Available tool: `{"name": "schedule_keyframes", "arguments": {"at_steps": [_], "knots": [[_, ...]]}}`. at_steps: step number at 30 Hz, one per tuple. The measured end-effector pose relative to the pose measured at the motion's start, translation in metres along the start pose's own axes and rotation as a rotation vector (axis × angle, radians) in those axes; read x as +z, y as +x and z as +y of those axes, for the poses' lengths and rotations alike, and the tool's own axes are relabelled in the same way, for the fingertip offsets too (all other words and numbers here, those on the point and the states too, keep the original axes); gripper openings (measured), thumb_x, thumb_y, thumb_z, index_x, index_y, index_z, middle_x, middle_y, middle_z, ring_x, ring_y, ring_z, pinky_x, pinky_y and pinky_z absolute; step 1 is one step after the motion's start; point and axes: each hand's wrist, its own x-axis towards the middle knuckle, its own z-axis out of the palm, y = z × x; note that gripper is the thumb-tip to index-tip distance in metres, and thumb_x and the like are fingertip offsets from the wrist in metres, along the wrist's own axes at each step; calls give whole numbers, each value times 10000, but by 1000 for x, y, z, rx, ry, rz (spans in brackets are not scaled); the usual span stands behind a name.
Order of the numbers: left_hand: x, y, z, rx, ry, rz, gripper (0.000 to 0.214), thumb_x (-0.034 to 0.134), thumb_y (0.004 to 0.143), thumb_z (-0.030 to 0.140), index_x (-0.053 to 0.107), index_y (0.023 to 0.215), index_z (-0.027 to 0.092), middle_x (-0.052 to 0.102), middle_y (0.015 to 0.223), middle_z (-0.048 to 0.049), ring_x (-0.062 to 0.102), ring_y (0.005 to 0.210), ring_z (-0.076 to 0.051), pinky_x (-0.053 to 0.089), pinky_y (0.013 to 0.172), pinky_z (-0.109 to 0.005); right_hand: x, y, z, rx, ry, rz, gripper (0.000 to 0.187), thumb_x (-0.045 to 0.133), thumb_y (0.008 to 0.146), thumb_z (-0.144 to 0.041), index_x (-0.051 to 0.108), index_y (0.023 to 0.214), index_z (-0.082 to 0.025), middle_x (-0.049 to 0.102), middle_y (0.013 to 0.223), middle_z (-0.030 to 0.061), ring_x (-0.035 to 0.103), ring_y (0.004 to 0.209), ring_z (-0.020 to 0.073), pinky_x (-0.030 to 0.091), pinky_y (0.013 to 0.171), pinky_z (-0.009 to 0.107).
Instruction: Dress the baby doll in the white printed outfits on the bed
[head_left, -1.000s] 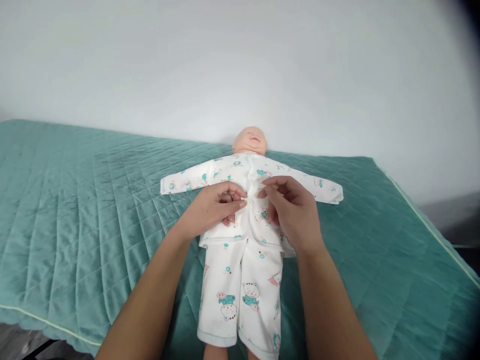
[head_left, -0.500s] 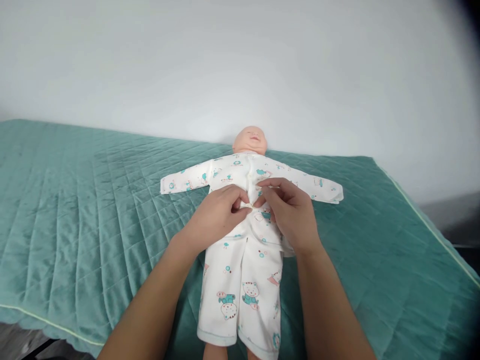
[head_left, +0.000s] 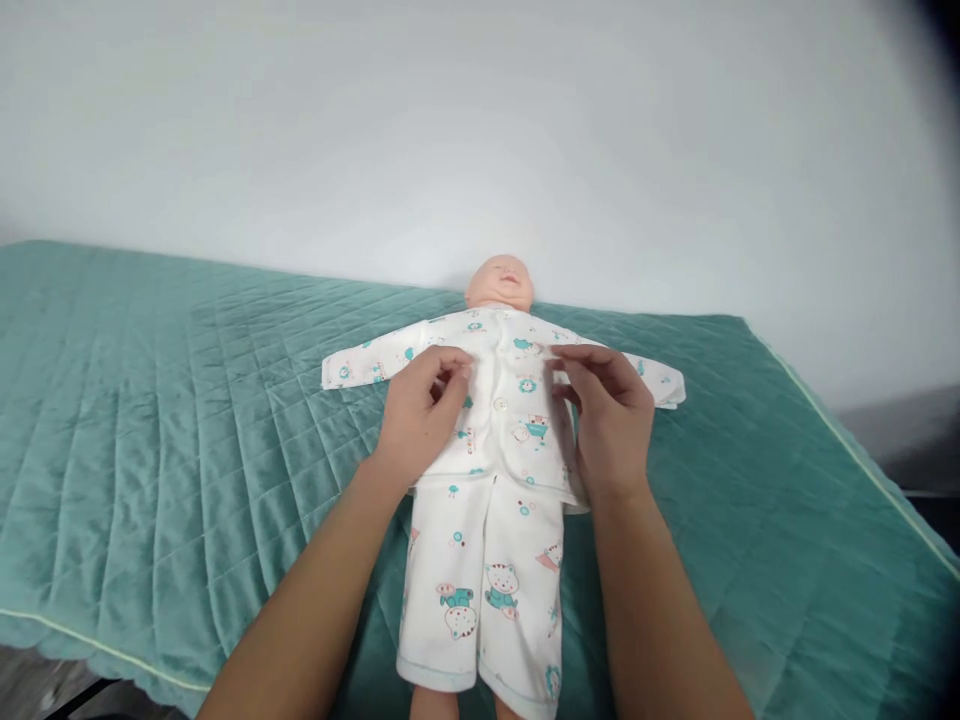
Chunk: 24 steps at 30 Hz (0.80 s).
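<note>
A baby doll (head_left: 501,279) lies on its back on a teal quilted bed cover (head_left: 150,420), head toward the wall. It wears a white printed shirt (head_left: 506,400) with sleeves spread wide and matching white trousers (head_left: 484,590). My left hand (head_left: 418,418) rests over the shirt's left side, fingers loosely curled near the chest. My right hand (head_left: 609,420) hovers over the shirt's right side, fingers slightly bent. Between them the shirt front lies closed, with a small button (head_left: 500,405) showing. Neither hand holds anything.
A plain white wall (head_left: 480,130) rises right behind the doll's head. The bed cover's right edge (head_left: 862,450) drops to a dark floor. Its front edge with pale piping (head_left: 90,645) runs at lower left.
Both hands were pinched together at the button on the shirt's middle. They have let go and drawn apart to either side, uncovering the closed shirt front.
</note>
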Motion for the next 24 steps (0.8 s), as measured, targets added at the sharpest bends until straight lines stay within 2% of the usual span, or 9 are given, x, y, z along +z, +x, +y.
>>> {"name": "schedule_keyframes", "arguments": {"at_steps": [2,4,8,10,12,14,17,21,24], "knots": [[1,3,-8,76,90,102,126,529,946,234,649,985,228,660,981,-39,596,915,-175,457,780,-305,-1,3,7,-65,-29,23,176,647,866,-234,706,1032,-250,708,1162,37,647,1121,185,535,913,316],[2,8,-20,142,146,169,153,520,941,210,649,1021,228,662,1064,-55,591,1034,-197,469,858,-327,0,2,12,-122,-76,-10,272,629,884,-245,685,1150,-267,667,1309,36,592,1259,205,471,1078,390],[3,12,-45,145,173,238,200,506,945,216,643,1091,225,670,1153,-65,585,1131,-213,475,948,-364,9,-11,15,-247,-267,-191,364,610,926,-307,636,1287,-271,531,1517,42,450,1431,220,334,1221,451],[2,9,-55,80,191,267,210,490,951,220,639,1098,218,677,1151,-70,597,1121,-219,477,964,-382,11,-20,15,-300,-351,-241,381,591,952,-342,620,1321,-252,486,1557,57,394,1474,219,274,1258,454],[1,2,-60,2,217,278,223,474,949,213,635,1104,206,679,1144,-84,608,1107,-229,485,974,-404,10,-31,16,-289,-388,-245,422,548,984,-383,581,1383,-249,430,1597,65,337,1509,225,238,1276,478],[-1,-8,-63,-48,259,264,244,464,935,187,631,1114,196,676,1149,-98,608,1122,-242,485,1004,-430,4,-46,19,-230,-399,-239,490,515,1000,-425,506,1466,-276,341,1646,63,274,1541,243,259,1269,505],[-7,-24,-65,-16,373,228,309,462,892,125,624,1148,189,653,1215,-114,570,1216,-254,442,1100,-452,-9,-73,28,-186,-442,-241,593,513,998,-464,369,1561,-346,233,1687,48,203,1562,274,310,1246,518],[-25,-36,-73,18,604,205,412,496,848,107,600,1244,153,552,1419,-155,455,1381,-284,358,1193,-471,-34,-102,37,-223,-538,-270,606,515,1001,-445,327,1574,-390,270,1675,38,281,1534,283,365,1220,500],[-46,-31,-81,-107,754,211,475,522,849,140,570,1321,165,502,1501,-149,401,1437,-312,351,1190,-508,-65,-92,42,-285,-627,-251,604,501,996,-459,366,1561,-295,393,1615,98,377,1493,295,358,1214,553]]}}
